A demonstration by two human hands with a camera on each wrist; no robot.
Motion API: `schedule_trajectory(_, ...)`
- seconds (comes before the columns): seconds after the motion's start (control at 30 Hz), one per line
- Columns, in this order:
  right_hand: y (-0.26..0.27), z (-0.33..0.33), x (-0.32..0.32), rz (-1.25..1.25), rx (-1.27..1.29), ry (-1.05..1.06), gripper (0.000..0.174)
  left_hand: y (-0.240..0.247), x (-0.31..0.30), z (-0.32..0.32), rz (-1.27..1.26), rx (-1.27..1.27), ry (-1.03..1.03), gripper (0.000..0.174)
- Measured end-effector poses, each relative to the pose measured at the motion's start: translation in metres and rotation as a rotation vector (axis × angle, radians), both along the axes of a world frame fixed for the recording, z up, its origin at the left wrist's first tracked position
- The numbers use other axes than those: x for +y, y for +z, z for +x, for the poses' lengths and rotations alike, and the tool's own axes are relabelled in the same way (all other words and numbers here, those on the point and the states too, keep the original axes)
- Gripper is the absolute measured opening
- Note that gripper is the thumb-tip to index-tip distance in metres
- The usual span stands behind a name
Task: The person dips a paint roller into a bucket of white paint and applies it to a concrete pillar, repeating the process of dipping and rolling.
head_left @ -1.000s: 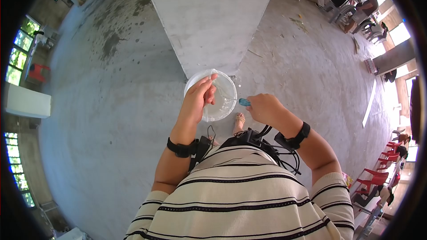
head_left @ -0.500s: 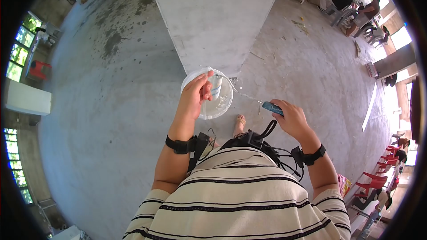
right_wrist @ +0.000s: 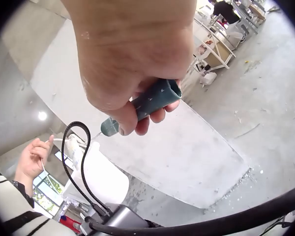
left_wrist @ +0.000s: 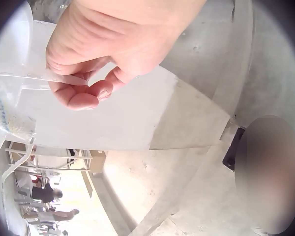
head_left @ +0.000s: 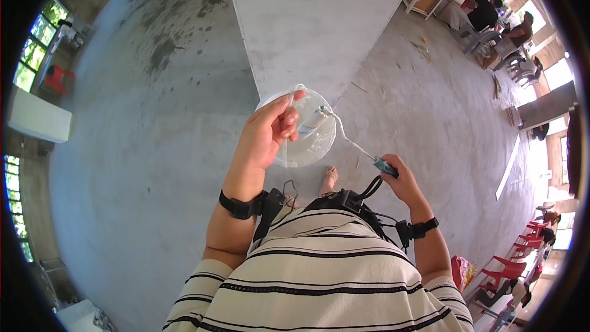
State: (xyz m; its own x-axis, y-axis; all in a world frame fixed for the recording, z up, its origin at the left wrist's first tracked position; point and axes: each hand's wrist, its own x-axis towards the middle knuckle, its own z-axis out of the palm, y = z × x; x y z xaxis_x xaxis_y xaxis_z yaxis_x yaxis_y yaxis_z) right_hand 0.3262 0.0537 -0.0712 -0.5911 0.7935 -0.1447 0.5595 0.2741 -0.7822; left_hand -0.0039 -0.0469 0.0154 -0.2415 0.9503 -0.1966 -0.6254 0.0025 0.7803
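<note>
My left hand [head_left: 265, 132] grips the thin bail of a white bucket [head_left: 301, 155], fingers curled; in the left wrist view the bail [left_wrist: 34, 76] passes into the fingers. The bucket hangs beside that hand, with whitish smears inside. A paint roller's sleeve [head_left: 312, 125], pale with bluish marks, lies in the bucket's mouth. From it a bent, white-coated wire frame [head_left: 351, 142] crosses the rim to a blue-green handle [head_left: 386, 167]. My right hand [head_left: 402, 183] holds this handle, right of the bucket and lower in the view. In the right wrist view the handle's hollow end [right_wrist: 174, 89] shows.
A pale grey pillar [head_left: 319, 18] stands just beyond the bucket. Black cables [head_left: 371, 188] and a device are at the waist. A foot [head_left: 330, 178] shows below the bucket. Seated people [head_left: 485, 12] are at upper right, red chairs [head_left: 505, 269] at lower right.
My right hand has moved right and down, drawing the handle away from the bucket. The roller sleeve now shows at the bucket's mouth. My left hand keeps its hold on the bail.
</note>
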Motion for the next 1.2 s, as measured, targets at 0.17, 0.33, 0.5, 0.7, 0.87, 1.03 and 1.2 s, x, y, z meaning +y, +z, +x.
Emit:
schedule_trajectory(0.17, 0.019, -0.003, 0.002, 0.571, -0.056, 0.072, 0.034, 0.007, -0.003, 0.0, 0.045, -0.014, -0.022, 0.038)
schedule_trajectory(0.33, 0.031, -0.007, -0.001, 0.989, -0.129, 0.151, 0.031, 0.011, -0.006, 0.001, 0.054, -0.013, -0.047, 0.039)
schedule_trajectory(0.5, 0.03, -0.006, -0.003, 1.015, -0.118, 0.118, 0.03, 0.012, -0.009, 0.003, 0.048, 0.007, -0.027, 0.043)
schedule_trajectory(0.7, 0.027, -0.006, -0.004, 0.754, -0.122, 0.015, 0.031, 0.015, -0.014, 0.003, 0.036, 0.036, -0.038, 0.043)
schedule_trajectory(0.87, 0.026, -0.008, -0.005, 0.382, -0.08, -0.133, 0.031, 0.011, -0.015, 0.003, 0.037, 0.055, -0.068, 0.043)
schedule_trajectory(1.03, 0.019, 0.002, -0.004, 0.235, 0.012, -0.18, 0.034, 0.001, -0.013, 0.002, 0.013, 0.053, -0.023, 0.043)
schedule_trajectory(1.2, 0.026, 0.004, -0.004, 0.282, -0.028, -0.169, 0.035, -0.002, -0.013, -0.001, 0.016, 0.009, -0.041, 0.039)
